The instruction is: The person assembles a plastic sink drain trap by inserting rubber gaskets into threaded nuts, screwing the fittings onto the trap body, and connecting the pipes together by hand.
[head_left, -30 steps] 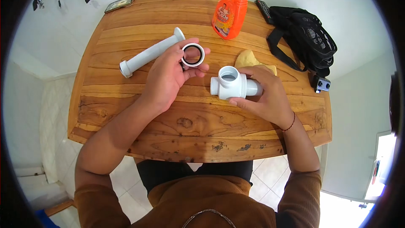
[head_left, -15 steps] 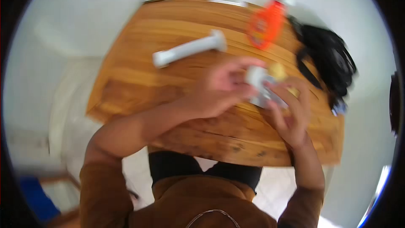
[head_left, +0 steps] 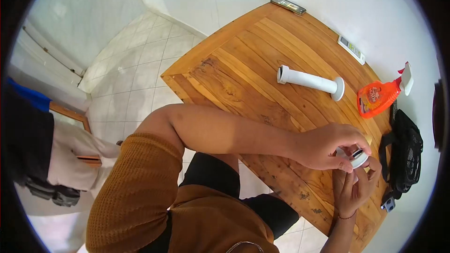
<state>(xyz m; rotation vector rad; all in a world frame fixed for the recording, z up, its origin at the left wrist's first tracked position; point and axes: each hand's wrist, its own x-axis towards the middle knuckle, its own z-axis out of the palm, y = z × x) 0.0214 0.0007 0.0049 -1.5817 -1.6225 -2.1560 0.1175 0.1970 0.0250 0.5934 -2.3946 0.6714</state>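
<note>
Gripping a white ring [head_left: 360, 159] between curled fingers, the left hand [head_left: 330, 147] and right hand [head_left: 358, 189] meet over the table's [head_left: 239, 84] near right side, hiding most of whatever is beneath. A yellow item [head_left: 368, 139] peeks out behind them, largely blocked. The black bag [head_left: 407, 152] sits right; farther off lie a white pipe [head_left: 309, 81], an orange spray bottle [head_left: 376, 98], a remote [head_left: 351, 49] and a phone [head_left: 288, 6].

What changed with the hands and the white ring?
The left hand brought the white ring rightward to the right hand; fingers of both now surround it. The camera turned. The long white pipe and orange spray bottle stayed on the table.
</note>
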